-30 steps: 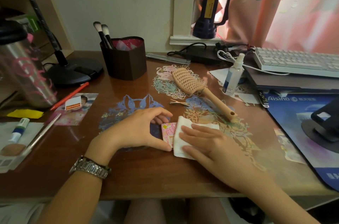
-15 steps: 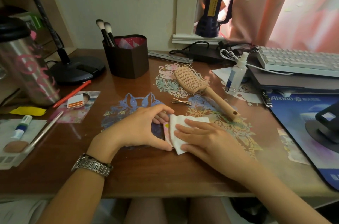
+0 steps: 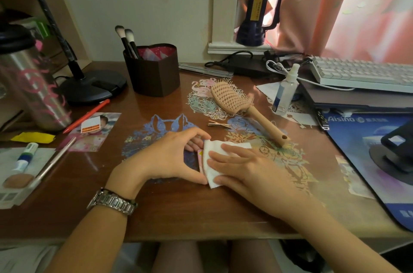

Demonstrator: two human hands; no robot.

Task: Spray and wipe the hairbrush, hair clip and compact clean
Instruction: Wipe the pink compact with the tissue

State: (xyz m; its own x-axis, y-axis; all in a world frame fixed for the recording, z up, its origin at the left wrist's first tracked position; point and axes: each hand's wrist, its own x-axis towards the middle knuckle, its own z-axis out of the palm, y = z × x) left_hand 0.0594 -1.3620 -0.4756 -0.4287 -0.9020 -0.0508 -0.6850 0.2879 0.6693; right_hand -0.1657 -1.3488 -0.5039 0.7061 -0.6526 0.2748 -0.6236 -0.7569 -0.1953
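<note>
A pink compact (image 3: pixel 200 159) lies flat on the desk, mostly hidden under a white wipe (image 3: pixel 213 151). My right hand (image 3: pixel 243 166) presses the wipe onto it with straight fingers. My left hand (image 3: pixel 166 157) pinches the compact's left edge between thumb and fingers. Behind the hands lies a metal hair clip (image 3: pixel 220 124). A tan hairbrush (image 3: pixel 232 98) rests bristles up, its handle pointing toward the right. The clear spray bottle (image 3: pixel 285 91) stands upright to the right of the brush.
A dark heart-shaped brush holder (image 3: pixel 154 71) and a lamp base (image 3: pixel 93 87) stand at the back left, a steel tumbler (image 3: pixel 29 85) at far left. A keyboard (image 3: pixel 366 76) and a blue mouse pad (image 3: pixel 366 152) fill the right side. Pens and photos lie left.
My right hand has slid the wipe leftward over the compact, so less of the pink surface shows. My left hand keeps its hold.
</note>
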